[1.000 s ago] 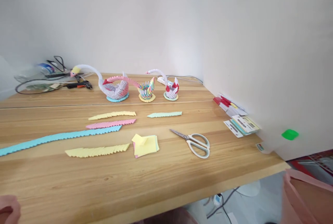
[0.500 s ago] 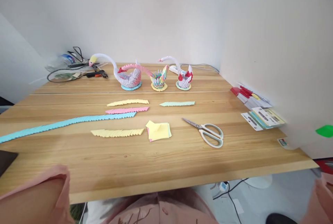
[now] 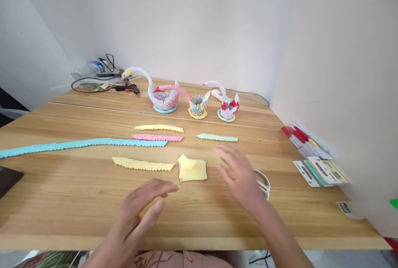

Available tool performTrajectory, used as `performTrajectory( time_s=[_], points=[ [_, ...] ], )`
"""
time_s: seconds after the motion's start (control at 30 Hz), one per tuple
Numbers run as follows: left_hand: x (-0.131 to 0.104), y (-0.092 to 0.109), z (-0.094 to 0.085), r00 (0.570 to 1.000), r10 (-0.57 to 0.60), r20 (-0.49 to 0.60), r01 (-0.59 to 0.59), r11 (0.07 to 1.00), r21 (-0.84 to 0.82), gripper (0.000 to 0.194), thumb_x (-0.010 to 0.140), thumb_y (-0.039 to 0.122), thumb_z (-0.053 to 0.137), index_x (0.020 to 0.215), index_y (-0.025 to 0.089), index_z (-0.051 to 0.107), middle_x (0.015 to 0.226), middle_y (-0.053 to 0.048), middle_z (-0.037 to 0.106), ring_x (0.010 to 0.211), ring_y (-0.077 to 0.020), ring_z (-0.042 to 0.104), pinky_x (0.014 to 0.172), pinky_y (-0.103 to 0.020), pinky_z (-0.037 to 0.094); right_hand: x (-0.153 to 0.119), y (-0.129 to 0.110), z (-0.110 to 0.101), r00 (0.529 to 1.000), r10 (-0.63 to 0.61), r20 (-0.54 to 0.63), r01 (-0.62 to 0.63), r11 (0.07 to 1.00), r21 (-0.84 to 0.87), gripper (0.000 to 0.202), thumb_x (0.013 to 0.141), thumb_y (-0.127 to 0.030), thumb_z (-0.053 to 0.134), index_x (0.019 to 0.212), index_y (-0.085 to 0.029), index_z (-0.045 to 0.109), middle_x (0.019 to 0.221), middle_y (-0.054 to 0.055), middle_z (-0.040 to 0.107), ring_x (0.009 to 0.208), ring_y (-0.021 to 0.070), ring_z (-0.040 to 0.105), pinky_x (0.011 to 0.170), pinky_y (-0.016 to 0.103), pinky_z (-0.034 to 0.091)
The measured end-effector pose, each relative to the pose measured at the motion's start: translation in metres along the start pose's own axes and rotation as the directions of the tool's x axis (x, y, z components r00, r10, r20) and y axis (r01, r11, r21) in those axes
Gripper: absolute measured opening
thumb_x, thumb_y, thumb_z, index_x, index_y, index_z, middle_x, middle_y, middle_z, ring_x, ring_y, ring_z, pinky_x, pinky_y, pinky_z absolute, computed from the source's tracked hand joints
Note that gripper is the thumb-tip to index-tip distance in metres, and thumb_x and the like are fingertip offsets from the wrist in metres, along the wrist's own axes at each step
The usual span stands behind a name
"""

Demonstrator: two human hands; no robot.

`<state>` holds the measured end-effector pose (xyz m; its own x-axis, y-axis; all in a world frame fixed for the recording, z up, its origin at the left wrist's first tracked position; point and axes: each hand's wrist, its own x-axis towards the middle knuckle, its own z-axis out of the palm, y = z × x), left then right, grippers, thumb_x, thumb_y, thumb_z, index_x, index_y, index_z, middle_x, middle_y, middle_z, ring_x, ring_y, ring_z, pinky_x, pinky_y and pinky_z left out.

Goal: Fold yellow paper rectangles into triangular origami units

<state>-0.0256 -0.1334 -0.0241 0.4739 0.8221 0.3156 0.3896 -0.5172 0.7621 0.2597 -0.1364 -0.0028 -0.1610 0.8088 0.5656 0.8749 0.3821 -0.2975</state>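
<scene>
Hovering near the paper stack [image 3: 194, 172] at centre, left hand [image 3: 168, 196] and right hand [image 3: 238, 176] are seen, fingers parted wide; scissors [image 3: 268, 184] are partly covered by the latter.

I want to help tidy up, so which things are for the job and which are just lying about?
Seem part of the job:
paper pile, near the left hand and right hand
folded paper strips
scissors, partly hidden

Probably just lying about:
paper swans at the back
plastic bottle
cards by the wall

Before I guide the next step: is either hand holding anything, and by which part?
Nothing is held: the left hand is empty, and the right hand shows nothing gripped.
</scene>
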Motion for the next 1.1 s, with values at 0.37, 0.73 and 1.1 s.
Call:
performTrajectory(
  time_s=[0.37,0.73,1.1],
  points=[
    [0.065,-0.002,0.023,0.882,-0.311,0.354,0.432,0.832,-0.347,0.043,0.086,0.046,0.044,0.083,0.011,0.069,0.072,-0.006,0.060,0.060,-0.0137,0.054,0.055,-0.024,0.045,0.032,0.011,0.056,0.978,-0.171,0.121,0.153,0.977,0.149,0.014,0.086,-0.010,0.051,0.087,-0.018,0.063,0.095,0.008,0.066,0.091,0.0208,0.057,0.078,0.037,0.050],
    [0.126,0.018,0.036,0.884,-0.423,0.200,0.448,0.643,-0.621,0.032,0.074,0.044,0.059,0.068,0.012,0.062,0.058,-0.003,0.059,0.054,-0.0122,0.053,0.048,-0.022,0.043,0.054,-0.010,0.029,0.982,-0.171,-0.085,0.184,0.965,0.187,0.020,0.084,-0.010,0.052,0.090,-0.023,0.067,0.108,0.007,0.064,0.105,0.0225,0.053,0.089,0.041,0.045],
    [0.130,0.002,0.047,0.963,-0.076,0.260,0.195,0.859,-0.473,0.038,0.089,0.042,0.040,0.076,0.014,0.063,0.074,-0.005,0.064,0.067,-0.0139,0.057,0.063,-0.024,0.045,0.051,-0.001,0.046,0.868,0.482,0.123,-0.410,0.552,0.726,0.016,0.074,-0.031,0.065,0.069,-0.018,0.057,0.066,-0.002,0.057,0.060,0.0114,0.053,0.059,0.024,0.043]
  ],
)
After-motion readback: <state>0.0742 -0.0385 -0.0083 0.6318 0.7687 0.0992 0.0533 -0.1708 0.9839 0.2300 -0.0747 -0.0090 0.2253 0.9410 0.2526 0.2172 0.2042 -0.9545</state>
